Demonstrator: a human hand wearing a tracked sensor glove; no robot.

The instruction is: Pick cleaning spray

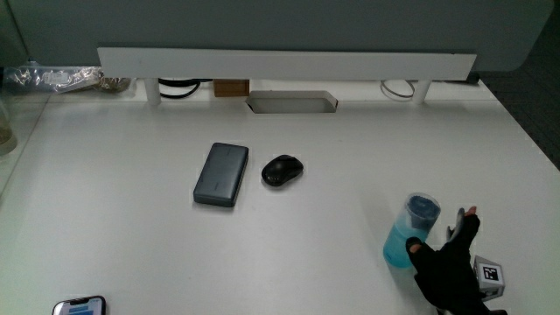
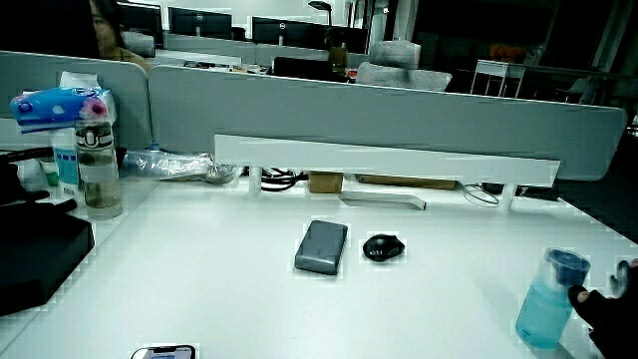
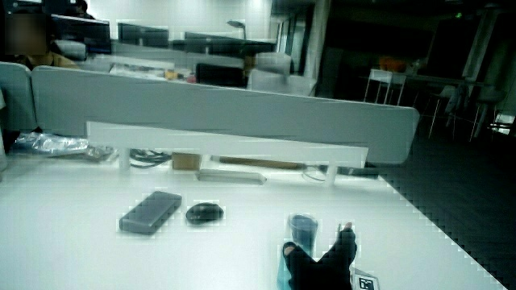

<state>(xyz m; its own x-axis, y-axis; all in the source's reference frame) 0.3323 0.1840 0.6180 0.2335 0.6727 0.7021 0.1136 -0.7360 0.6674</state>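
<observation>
The cleaning spray [image 1: 409, 234] is a pale blue translucent bottle with a darker blue cap, standing upright near the table's edge closest to the person. It also shows in both side views [image 2: 549, 298] [image 3: 303, 232]. The black gloved hand [image 1: 448, 262] sits right beside the bottle, slightly nearer the person, with the patterned cube [image 1: 490, 273] on its back. Its thumb [image 1: 416, 250] lies against the bottle's lower part, while the other fingers [image 1: 469, 219] are spread past the bottle without closing on it. In a side view the bottle's lower half is hidden by the hand [image 3: 321, 263].
A grey power bank [image 1: 220, 174] and a black mouse [image 1: 282, 170] lie mid-table. A phone [image 1: 79, 306] lies at the table's near edge. A white riser shelf [image 1: 289, 63] runs along the partition. A drinking bottle [image 2: 98, 165] and black box [image 2: 30, 254] stand at one end.
</observation>
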